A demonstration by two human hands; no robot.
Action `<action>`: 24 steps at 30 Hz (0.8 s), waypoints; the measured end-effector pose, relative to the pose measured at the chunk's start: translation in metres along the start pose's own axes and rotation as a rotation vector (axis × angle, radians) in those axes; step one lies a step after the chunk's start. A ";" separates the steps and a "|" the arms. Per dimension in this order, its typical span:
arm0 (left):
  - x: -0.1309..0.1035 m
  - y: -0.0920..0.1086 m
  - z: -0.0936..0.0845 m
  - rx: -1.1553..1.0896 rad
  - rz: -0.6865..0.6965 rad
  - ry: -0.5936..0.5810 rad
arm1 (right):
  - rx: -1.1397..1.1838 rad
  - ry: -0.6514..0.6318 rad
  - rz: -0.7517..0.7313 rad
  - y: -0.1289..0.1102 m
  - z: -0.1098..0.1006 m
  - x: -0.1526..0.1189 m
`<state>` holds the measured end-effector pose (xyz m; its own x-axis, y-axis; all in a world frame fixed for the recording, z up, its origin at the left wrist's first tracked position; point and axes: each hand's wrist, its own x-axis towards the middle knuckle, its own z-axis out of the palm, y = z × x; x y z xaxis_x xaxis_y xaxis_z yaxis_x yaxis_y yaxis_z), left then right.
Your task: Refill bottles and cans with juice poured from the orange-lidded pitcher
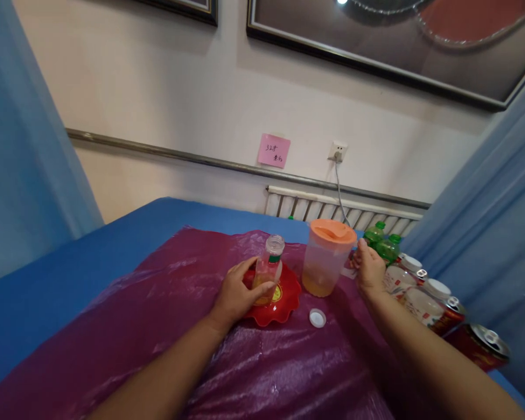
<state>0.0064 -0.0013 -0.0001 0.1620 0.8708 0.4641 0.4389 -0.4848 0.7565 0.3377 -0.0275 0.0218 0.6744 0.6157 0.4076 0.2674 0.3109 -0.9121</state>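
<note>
A clear bottle point(271, 262) with a green-marked label stands uncapped on a red wavy-edged plate point(291, 303), some yellowish liquid low inside it. My left hand point(238, 291) is wrapped round its lower part, thumb in front. Just right of the plate is a translucent pitcher point(326, 265) with an orange lid point(332, 230) and amber liquid at the bottom. My right hand point(370, 268) is closed at the pitcher's right side, where the handle is; the fingers mostly hide the handle. A white cap point(317, 318) lies in front of the pitcher.
Green bottles point(387, 248), white-capped jars point(424, 300) and red cans point(479, 347) crowd the right side. A purple plastic sheet point(157, 309) covers part of the blue table point(126, 233). Behind are a radiator point(304, 205) and a wall socket point(338, 151) with a cord.
</note>
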 end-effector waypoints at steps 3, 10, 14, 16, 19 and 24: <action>0.000 0.003 -0.001 -0.023 -0.026 -0.004 | -0.002 -0.019 0.032 0.002 -0.009 -0.003; 0.002 0.008 -0.002 -0.040 -0.035 0.017 | -0.110 0.078 -0.050 -0.001 -0.037 -0.020; 0.002 0.009 -0.001 -0.042 -0.044 0.034 | -0.194 -0.010 -0.130 -0.004 -0.046 -0.068; 0.002 0.011 -0.001 -0.047 -0.033 0.032 | -0.319 -0.333 -0.190 -0.005 -0.043 -0.095; 0.002 0.014 -0.001 -0.054 -0.022 0.010 | -0.612 -0.719 -0.267 -0.004 -0.033 -0.117; 0.003 0.012 -0.003 -0.033 -0.055 0.015 | -0.834 -0.918 -0.304 -0.001 -0.022 -0.114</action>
<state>0.0096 -0.0053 0.0120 0.1250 0.8952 0.4277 0.4177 -0.4385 0.7958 0.2755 -0.1142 -0.0249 -0.1217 0.9759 0.1811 0.9008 0.1852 -0.3928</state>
